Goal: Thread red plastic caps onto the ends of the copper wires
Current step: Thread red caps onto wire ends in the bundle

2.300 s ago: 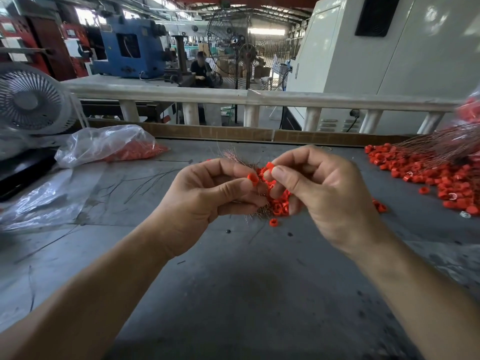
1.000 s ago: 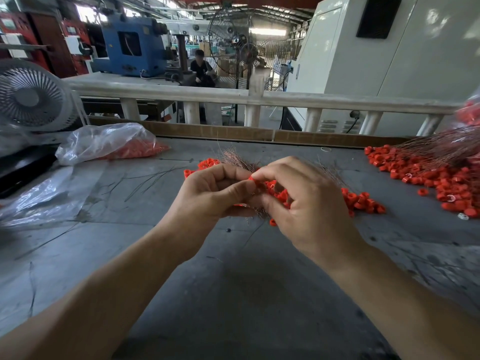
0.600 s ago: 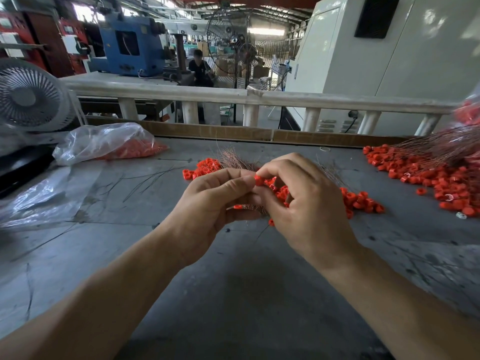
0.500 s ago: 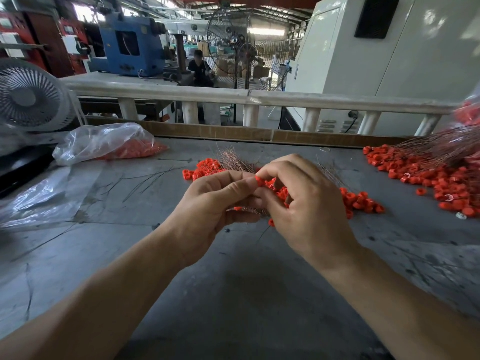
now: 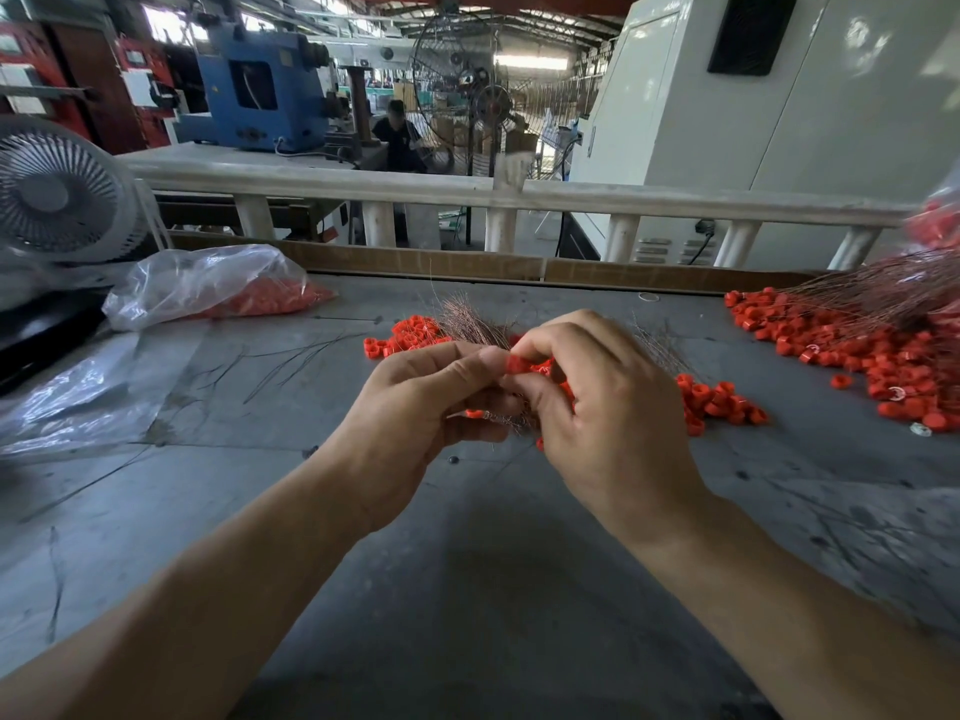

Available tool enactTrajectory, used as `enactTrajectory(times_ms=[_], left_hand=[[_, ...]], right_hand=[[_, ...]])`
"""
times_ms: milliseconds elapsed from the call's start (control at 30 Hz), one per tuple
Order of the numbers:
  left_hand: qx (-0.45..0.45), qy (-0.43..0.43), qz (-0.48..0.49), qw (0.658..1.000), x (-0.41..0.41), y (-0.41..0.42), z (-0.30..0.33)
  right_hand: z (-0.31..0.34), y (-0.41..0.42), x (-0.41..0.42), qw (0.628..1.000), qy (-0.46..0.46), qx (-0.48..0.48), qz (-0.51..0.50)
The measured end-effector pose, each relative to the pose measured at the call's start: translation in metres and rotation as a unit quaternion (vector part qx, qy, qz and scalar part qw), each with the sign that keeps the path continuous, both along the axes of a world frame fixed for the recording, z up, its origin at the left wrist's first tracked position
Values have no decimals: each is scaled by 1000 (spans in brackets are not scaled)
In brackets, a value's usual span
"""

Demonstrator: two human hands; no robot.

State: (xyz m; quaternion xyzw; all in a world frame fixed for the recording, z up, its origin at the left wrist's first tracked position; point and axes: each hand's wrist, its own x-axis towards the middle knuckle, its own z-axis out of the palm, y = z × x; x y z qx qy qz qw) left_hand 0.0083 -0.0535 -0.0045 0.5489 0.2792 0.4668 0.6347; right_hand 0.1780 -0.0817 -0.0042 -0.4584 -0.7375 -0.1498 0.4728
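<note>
My left hand (image 5: 415,407) grips a bundle of thin copper wires (image 5: 467,322) whose free ends fan up behind it. My right hand (image 5: 608,407) pinches a red plastic cap (image 5: 517,363) between thumb and forefinger, right against my left thumb tip. Both hands meet above the grey table (image 5: 467,563). Small heaps of loose red caps lie behind the hands, one to the left (image 5: 410,332) and one to the right (image 5: 722,400). The wire end at the cap is hidden by my fingers.
A large spread of red caps (image 5: 857,350) under a second copper wire bundle (image 5: 893,293) lies at the right. A clear bag of red caps (image 5: 218,285) lies at the back left, next to a fan (image 5: 57,192). Stray wires (image 5: 291,358) lie on the table.
Both hands dropped from a raised position closer to the table and drew together. In the last half second they stay nearly still, with the cap pinched at my left thumb tip.
</note>
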Motion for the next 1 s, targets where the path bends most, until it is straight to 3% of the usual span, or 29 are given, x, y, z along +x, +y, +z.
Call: enactTrajectory(times_ms=[467,667,1000], left_hand=[[50,52,18,997,1,-2,2],[47,26,24,998,-1,-2,6],[33,8,23,999,-3,-1,5]], right_hand=[[5,1,6,1000,3,6,28],[7,0,6,997,-36,51,43],[2,1,4,994,12,-10,105]])
